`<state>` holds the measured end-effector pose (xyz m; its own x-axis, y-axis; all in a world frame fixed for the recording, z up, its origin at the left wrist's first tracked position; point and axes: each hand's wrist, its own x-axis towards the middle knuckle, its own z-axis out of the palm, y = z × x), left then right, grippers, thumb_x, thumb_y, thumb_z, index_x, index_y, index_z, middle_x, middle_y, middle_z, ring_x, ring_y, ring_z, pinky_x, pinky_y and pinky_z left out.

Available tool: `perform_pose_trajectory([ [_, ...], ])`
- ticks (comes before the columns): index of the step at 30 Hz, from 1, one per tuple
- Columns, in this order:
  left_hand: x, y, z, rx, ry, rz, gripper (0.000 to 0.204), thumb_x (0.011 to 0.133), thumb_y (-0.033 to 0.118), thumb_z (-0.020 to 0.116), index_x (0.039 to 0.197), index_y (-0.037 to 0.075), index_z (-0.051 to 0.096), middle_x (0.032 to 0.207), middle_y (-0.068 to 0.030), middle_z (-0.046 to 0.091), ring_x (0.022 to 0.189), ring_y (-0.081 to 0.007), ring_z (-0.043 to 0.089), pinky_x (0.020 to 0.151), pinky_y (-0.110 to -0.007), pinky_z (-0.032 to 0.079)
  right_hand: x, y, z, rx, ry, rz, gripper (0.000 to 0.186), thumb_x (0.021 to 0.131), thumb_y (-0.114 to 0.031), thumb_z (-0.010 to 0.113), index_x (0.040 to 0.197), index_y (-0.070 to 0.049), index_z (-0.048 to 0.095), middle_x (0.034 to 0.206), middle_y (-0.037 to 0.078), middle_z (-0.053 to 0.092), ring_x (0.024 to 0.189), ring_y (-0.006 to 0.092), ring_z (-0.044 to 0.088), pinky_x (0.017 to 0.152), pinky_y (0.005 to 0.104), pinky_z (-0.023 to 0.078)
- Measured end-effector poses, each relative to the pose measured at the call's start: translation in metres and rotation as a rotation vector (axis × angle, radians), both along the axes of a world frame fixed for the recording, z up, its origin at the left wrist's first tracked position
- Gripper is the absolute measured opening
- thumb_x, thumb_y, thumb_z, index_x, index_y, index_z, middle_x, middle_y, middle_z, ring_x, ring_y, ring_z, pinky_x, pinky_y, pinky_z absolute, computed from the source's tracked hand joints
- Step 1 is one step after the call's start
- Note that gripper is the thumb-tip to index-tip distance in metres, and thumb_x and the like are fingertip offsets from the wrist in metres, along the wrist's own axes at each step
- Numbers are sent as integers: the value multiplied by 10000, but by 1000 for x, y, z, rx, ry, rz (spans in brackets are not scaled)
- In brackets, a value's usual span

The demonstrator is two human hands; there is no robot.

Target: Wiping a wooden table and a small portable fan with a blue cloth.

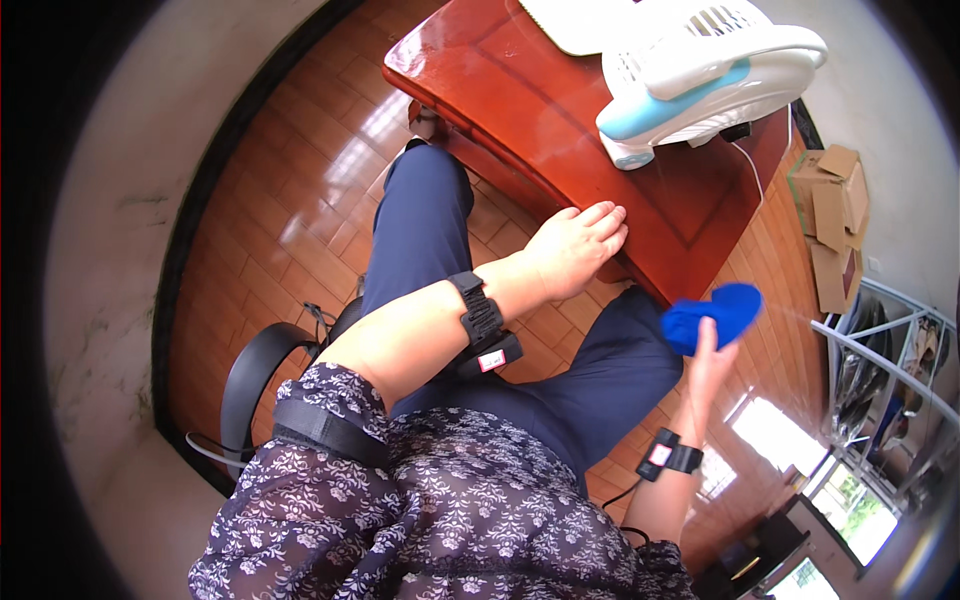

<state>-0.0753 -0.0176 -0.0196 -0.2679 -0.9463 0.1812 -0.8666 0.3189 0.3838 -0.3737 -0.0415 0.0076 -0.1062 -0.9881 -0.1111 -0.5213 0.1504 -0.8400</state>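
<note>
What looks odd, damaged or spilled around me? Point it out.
The left wall has dark, smudgy marks, as if stained or worn. On the right, the cardboard boxes stand in an untidy stack, flaps sticking out. I see no spill; the bright patches on the brown floor look like reflections.

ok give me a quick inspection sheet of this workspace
Surface: glossy red-brown table
Things in hand: rounded blue item, near the table's corner
Clutter: white-and-blue fan and flat white object on the table
Hands: left hand rests at the table edge, holding nothing; right hand grips the blue item
Cables: white cable by the fan; black cable at the right forearm
Surroundings: cardboard boxes, metal rack, black chair
</note>
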Motion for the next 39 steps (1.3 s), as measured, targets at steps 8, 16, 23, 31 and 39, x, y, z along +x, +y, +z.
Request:
perform_pose_trajectory([
  [8,7,7,9,36,-27,-13,546,787,199,626,1298,32,530,1406,-125,469,1305,-262,439,993,-372,436,46,-32,-29,-141,554,254,790,884,-383,637,1408,93,287,1483,311,258,1377,445,274,1133,489,248],
  [16,6,12,24,72,-52,19,553,778,169,609,1307,37,519,1415,-114,463,1308,-259,436,992,-367,436,50,-144,-44,-264,556,106,736,917,-384,584,1403,97,310,1428,308,366,1331,425,354,1106,451,307],
  [23,7,10,23,66,-70,6,535,782,155,597,1296,26,522,1412,-125,462,1307,-264,433,998,-374,436,50,-156,-41,-267,539,151,588,915,-312,599,1367,16,417,1398,278,406,1304,414,389,1090,455,329],
  [31,12,10,28,76,-3,-25,550,742,135,632,1276,35,546,1380,-121,493,1277,-269,464,994,-372,434,52,-76,-27,-351,620,216,553,858,-268,661,1311,-14,469,1394,208,429,1268,411,412,1060,489,340],
  [39,14,14,46,90,46,7,497,706,63,665,1198,52,604,1303,-118,555,1182,-291,532,956,-391,461,58,-68,-18,-407,513,192,581,831,-293,680,1287,11,489,1387,217,436,1260,402,423,1048,487,340],
])
